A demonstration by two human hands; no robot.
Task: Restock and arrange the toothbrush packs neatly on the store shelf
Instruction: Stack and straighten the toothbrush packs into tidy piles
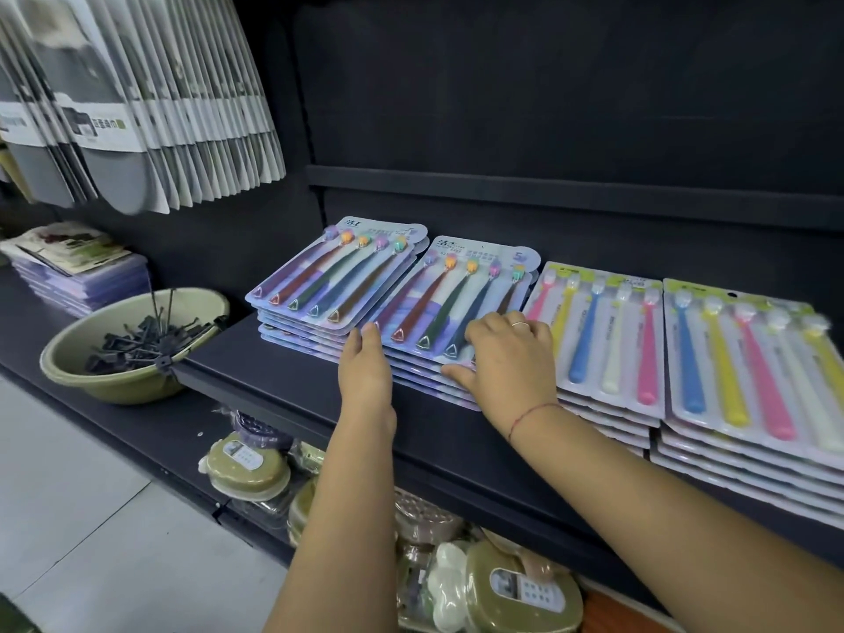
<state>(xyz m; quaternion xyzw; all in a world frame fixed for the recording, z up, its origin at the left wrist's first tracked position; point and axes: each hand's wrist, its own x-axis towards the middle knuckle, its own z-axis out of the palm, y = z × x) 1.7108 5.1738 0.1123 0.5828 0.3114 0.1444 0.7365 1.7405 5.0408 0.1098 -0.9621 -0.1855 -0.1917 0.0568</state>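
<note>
Left hand (365,363), right hand (507,354) on packs (429,294), heads rearward

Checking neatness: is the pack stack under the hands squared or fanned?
Fanned: the purple stack has lower packs stepping out toward the front.

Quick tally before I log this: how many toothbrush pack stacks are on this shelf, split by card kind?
Purple-card stacks: 2 (far left; the one beside it)
Green-topped stacks: 2 (third along; far right)
Total: 4 stacks
</note>
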